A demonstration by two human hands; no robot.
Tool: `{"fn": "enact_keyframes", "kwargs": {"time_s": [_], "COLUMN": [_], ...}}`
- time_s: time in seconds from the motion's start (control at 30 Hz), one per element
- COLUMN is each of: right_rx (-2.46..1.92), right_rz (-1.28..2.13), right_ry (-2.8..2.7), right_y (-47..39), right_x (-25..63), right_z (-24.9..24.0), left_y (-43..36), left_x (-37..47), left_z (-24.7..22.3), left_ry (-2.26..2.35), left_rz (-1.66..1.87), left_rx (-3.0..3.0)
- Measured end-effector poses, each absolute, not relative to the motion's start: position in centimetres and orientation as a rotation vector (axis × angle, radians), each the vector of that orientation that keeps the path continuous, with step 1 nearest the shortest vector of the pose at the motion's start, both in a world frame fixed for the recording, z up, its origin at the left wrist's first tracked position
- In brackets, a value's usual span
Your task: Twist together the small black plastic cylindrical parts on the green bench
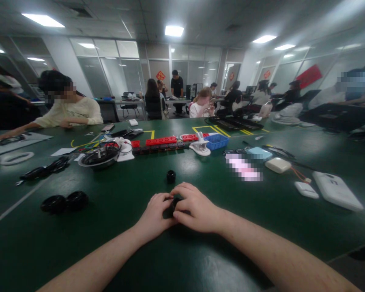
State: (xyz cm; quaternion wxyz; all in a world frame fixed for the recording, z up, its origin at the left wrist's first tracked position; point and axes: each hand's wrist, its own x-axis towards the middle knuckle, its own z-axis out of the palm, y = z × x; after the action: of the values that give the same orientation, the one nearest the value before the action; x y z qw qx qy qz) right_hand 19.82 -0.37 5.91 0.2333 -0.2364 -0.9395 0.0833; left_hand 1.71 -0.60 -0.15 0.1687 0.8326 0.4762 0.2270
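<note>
My left hand (156, 216) and my right hand (197, 207) meet at the centre of the green table (134, 259). Between them is a small black round part (175, 204), mostly hidden by the fingers, which wrap round it from both sides. Just beyond my fingertips a second black round part (170, 176) stands alone on the table. Two larger black round parts (63, 202) sit side by side to the left.
Behind lie a metal bowl (99, 160) with cables, a row of red blocks (161, 140), a white clamp (200, 145) and a blue basket (216, 141). Power banks (337, 190) lie at right. A person (69, 105) sits at the far left side.
</note>
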Motion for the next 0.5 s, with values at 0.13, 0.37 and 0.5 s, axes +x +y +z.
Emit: {"fn": "enact_keyframes", "kwargs": {"time_s": [0.13, 0.37, 0.5], "right_rx": [-0.769, -0.866, -0.921], "right_rz": [0.176, 0.012, -0.072], "right_ry": [-2.551, -2.542, -2.554], "right_y": [-0.17, 0.36, 0.52], "right_x": [19.82, 19.88, 20.03], "right_z": [5.66, 5.01, 4.90], "left_y": [-0.74, -0.71, -0.41], "left_x": [1.76, 1.70, 1.56], "left_z": [0.00, 0.08, -0.46], "left_ry": [1.358, 1.342, 1.339], "left_rz": [0.656, 0.654, 0.669], "left_rx": [2.370, 2.364, 2.372]}}
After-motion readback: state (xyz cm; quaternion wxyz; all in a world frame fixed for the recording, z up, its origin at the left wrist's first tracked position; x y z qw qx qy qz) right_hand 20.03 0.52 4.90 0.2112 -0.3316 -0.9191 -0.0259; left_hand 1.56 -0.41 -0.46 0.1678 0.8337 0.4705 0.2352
